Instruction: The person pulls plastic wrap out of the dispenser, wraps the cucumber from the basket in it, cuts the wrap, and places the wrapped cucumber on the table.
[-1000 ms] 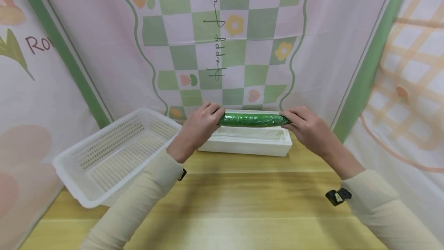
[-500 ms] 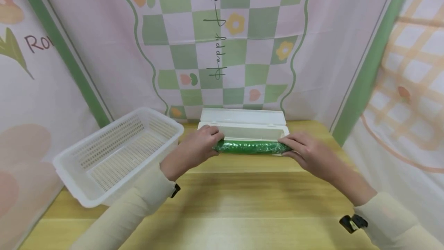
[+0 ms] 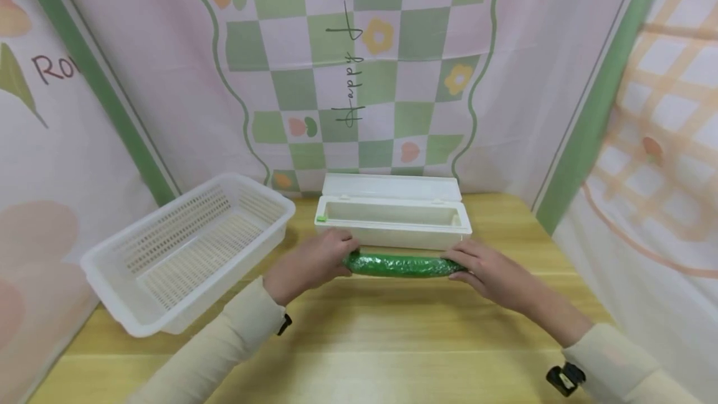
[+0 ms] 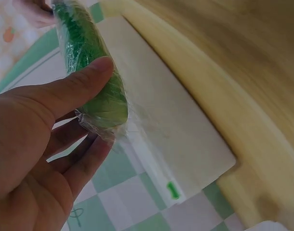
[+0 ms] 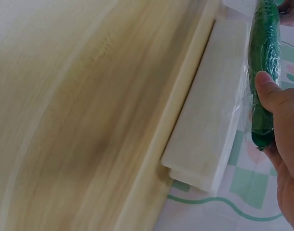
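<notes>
A green cucumber [image 3: 401,265] wrapped in clear plastic film is held level above the table, in front of a long white box. My left hand [image 3: 314,262] pinches its left end between thumb and fingers; in the left wrist view the film bunches loosely around that end [image 4: 106,108]. At the other end, my right hand [image 3: 493,273] grips the cucumber, thumb on the near side, as the right wrist view [image 5: 265,82] also has it. Behind the cucumber stands the white box [image 3: 392,239], its lid [image 3: 392,187] raised at the back and a small green tab [image 3: 321,219] at its left corner.
A white perforated plastic basket [image 3: 185,260] stands on the left of the wooden table [image 3: 370,335]. Behind the box hangs a checked curtain [image 3: 373,80], and more patterned cloth [image 3: 662,161] encloses the right side.
Both hands have drawn the cucumber down and toward me, from over the box to in front of it. The box's inside and raised lid now show fully.
</notes>
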{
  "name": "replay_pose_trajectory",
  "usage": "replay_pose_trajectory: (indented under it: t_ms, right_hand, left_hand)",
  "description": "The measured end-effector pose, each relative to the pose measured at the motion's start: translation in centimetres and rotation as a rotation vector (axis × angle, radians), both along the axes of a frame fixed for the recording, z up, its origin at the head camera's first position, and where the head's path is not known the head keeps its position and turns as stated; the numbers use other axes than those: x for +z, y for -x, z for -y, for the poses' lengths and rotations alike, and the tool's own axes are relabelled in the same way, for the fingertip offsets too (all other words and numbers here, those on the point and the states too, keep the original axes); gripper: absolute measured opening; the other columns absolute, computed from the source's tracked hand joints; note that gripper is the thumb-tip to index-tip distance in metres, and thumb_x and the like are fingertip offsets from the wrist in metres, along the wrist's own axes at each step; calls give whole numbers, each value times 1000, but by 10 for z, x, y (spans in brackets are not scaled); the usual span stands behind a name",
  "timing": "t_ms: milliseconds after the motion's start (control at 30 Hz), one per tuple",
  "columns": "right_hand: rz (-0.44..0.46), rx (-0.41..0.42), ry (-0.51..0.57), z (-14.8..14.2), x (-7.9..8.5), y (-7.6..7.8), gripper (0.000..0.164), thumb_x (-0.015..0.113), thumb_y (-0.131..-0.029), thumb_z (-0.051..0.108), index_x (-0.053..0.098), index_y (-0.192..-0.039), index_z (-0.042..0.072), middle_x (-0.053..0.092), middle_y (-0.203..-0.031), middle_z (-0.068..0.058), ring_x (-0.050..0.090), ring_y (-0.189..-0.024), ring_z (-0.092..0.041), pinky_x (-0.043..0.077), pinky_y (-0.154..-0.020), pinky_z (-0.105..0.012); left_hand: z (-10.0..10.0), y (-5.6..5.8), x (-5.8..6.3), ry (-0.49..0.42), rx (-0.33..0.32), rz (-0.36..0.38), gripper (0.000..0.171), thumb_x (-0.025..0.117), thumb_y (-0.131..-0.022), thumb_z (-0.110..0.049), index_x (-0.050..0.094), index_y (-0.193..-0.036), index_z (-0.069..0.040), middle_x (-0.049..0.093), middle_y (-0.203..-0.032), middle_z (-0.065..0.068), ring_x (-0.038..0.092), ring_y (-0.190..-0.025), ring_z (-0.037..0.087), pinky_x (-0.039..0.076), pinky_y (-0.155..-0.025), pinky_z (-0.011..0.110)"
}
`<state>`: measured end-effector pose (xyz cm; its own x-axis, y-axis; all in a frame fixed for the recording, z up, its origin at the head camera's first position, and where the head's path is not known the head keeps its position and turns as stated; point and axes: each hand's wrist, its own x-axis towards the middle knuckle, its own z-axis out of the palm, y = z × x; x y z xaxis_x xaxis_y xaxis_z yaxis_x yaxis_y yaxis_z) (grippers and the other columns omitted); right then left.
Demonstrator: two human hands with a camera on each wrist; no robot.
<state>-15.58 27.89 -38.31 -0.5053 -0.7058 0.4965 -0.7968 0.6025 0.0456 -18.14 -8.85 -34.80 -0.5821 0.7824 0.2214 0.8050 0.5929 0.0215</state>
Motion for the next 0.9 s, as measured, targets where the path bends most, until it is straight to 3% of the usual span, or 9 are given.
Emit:
replay_pose_trajectory:
  t_ms: [67, 233, 467, 600, 900]
  right_hand:
    - [43, -23, -16, 1, -4, 0, 45, 87, -80, 11, 73, -122, 2, 73, -111, -6, 71, -99, -20, 65, -84, -39]
    - [134, -49, -18, 4, -13, 0, 44, 84, -84, 11, 72, -125, 5, 74, -115, -5, 71, -101, -20, 65, -87, -41]
    - [178, -74, -27, 7, -23, 5, 39, 83, -86, 9, 72, -124, 6, 74, -117, -6, 71, -103, -23, 64, -89, -44]
    - [254, -118, -51, 9, -29, 8, 35, 80, -91, 11, 72, -125, 6, 73, -120, -6, 71, -107, -24, 63, -93, -46]
    - [387, -215, -58, 12, -39, 16, 34, 75, -97, 16, 70, -129, 5, 72, -125, -10, 69, -114, -29, 59, -101, -52]
  left_hand:
    - [0, 2, -7, -12, -1, 12, 37, 91, -83, -20, 71, -110, -6, 72, -104, 5, 70, -96, 20, 62, -84, 30]
    - [-1, 6, -24, -47, 1, 60, 36, 91, -81, -15, 72, -109, -6, 74, -106, 7, 71, -98, 22, 62, -89, 32]
    - [-3, 13, -40, -48, 32, 96, 37, 91, -81, -14, 71, -112, -7, 74, -112, 8, 71, -103, 23, 62, -93, 35]
    - [-2, 17, -50, -37, 49, 100, 36, 90, -83, -16, 72, -112, -6, 73, -110, 6, 70, -101, 21, 62, -89, 32]
    - [-3, 28, -68, -44, 82, 160, 38, 87, -86, -17, 72, -119, -6, 72, -117, 7, 68, -107, 21, 61, -97, 33]
